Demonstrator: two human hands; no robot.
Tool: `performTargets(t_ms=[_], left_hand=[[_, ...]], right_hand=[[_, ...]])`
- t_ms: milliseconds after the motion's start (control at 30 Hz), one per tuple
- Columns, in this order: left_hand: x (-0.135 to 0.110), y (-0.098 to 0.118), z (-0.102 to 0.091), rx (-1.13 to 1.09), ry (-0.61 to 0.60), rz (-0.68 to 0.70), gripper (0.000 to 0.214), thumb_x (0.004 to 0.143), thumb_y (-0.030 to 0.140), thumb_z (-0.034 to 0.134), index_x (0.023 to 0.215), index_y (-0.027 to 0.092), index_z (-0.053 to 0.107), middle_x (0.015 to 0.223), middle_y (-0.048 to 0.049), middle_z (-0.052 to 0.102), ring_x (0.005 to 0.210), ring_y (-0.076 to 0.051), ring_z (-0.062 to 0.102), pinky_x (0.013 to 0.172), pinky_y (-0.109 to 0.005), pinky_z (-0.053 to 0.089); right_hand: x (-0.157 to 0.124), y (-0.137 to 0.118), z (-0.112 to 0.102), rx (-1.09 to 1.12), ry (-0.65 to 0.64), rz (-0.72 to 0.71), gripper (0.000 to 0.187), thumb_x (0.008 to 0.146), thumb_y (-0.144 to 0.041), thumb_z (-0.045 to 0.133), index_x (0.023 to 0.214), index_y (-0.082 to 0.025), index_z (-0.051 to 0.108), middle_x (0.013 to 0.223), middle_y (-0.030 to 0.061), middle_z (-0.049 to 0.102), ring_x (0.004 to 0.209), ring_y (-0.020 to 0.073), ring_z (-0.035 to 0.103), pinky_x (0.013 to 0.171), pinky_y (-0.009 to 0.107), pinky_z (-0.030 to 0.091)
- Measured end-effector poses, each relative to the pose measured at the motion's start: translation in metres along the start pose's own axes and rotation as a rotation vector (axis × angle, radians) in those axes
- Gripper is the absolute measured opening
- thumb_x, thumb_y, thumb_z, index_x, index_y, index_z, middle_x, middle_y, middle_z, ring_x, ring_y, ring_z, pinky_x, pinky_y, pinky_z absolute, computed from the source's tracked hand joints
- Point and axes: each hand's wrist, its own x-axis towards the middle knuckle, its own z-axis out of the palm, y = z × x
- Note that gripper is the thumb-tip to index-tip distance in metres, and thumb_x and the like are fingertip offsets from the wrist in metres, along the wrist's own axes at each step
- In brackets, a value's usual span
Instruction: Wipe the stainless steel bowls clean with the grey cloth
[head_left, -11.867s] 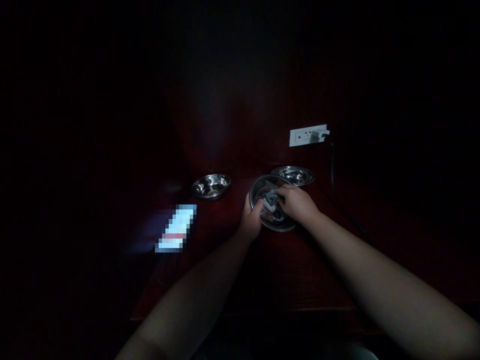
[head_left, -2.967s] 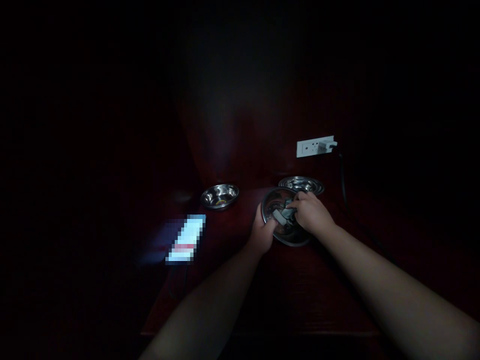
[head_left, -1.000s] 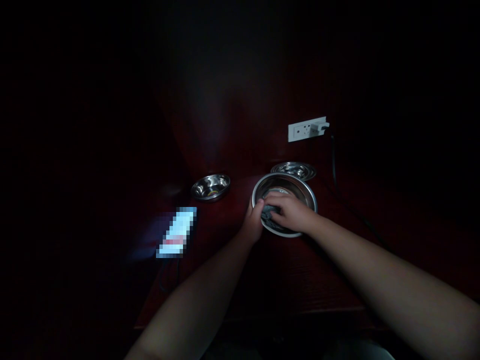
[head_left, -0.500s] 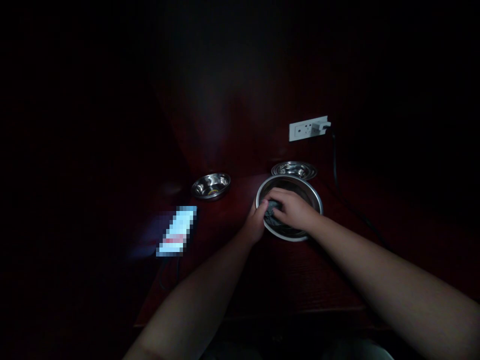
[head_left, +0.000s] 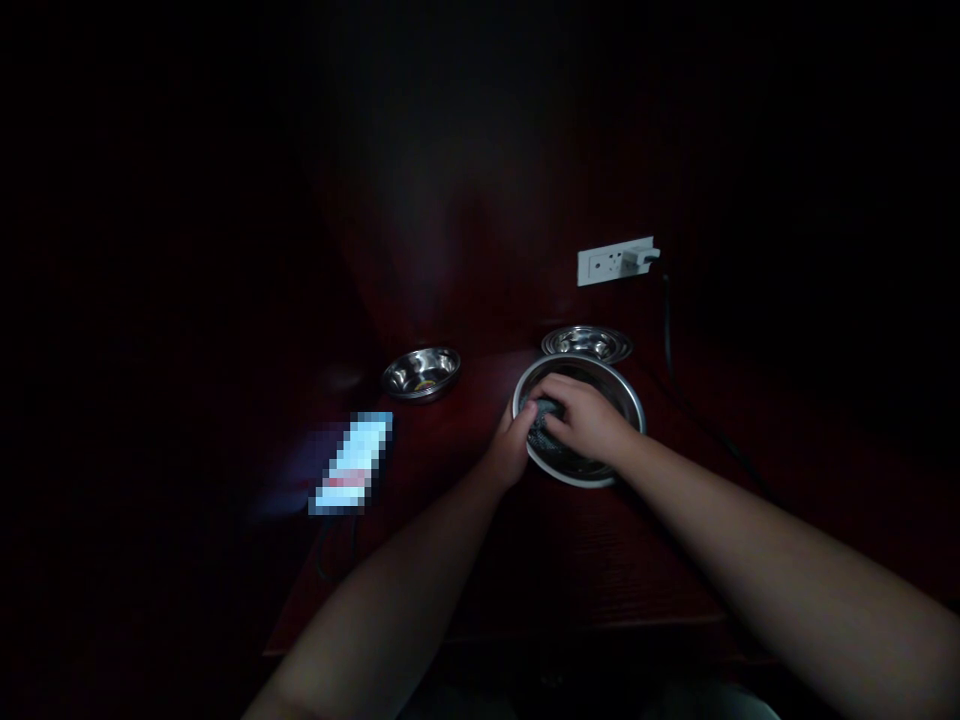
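A steel bowl [head_left: 634,400] is tilted toward me above the dark red table. My left hand [head_left: 511,440] holds its left rim, the thumb hooked over the edge and the other fingers hidden behind the wall. Inside the bowl, my right hand [head_left: 581,415] is closed on a grey, mesh-textured scouring pad [head_left: 541,425], pressed against the inner left side. Part of the pad is covered by the fingers. Just behind the bowl lies a shallow shiny steel dish [head_left: 589,342], partly overlapped by its rim.
Another small steel bowl [head_left: 422,375] stands to the left. Nearer me on that side is a lit phone [head_left: 352,465], its screen blurred, with a cable by it. A wall socket [head_left: 615,261] holds a plug whose black cord [head_left: 670,340] runs down the right. Surroundings are very dark.
The right hand and pad have shifted very slightly inside the bowl. Both grips stay the same, and the whole view has drifted a little.
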Motion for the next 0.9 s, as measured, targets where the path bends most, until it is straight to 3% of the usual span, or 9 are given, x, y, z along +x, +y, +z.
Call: performTargets(t_ms=[167, 500, 900], left_hand=[[0.0010, -0.0030, -0.0018, 0.000, 0.014, -0.004, 0.048, 0.071, 0.044, 0.066, 0.109, 0.015, 0.061, 0.113, -0.0091, 0.065, 0.118, -0.028, 0.050, 0.101, -0.038, 0.035], [0.0039, -0.0102, -0.0068, 0.024, 0.013, 0.011, 0.052, 0.072, 0.049, 0.064, 0.113, 0.018, 0.058, 0.122, -0.0087, 0.060, 0.119, -0.026, 0.049, 0.100, -0.036, 0.036], [0.0012, -0.0069, -0.0059, 0.060, -0.019, -0.048, 0.049, 0.079, 0.047, 0.057, 0.119, 0.019, 0.055, 0.115, -0.0065, 0.063, 0.113, -0.024, 0.053, 0.102, -0.038, 0.034]], right_hand=[[0.0006, 0.0001, 0.0006, 0.001, -0.014, 0.017, 0.023, 0.069, -0.007, 0.051, 0.088, -0.019, 0.057, 0.090, 0.0054, 0.059, 0.086, 0.0194, 0.056, 0.079, 0.033, 0.043], [0.0007, -0.0004, 0.0023, -0.002, -0.024, 0.039, 0.023, 0.068, -0.008, 0.052, 0.089, -0.019, 0.055, 0.088, 0.0051, 0.060, 0.084, 0.0191, 0.056, 0.078, 0.033, 0.043], [0.0029, 0.0055, -0.0030, -0.224, 0.101, 0.126, 0.023, 0.070, -0.010, 0.053, 0.091, -0.020, 0.056, 0.096, 0.0069, 0.060, 0.092, 0.0229, 0.055, 0.081, 0.036, 0.044]])
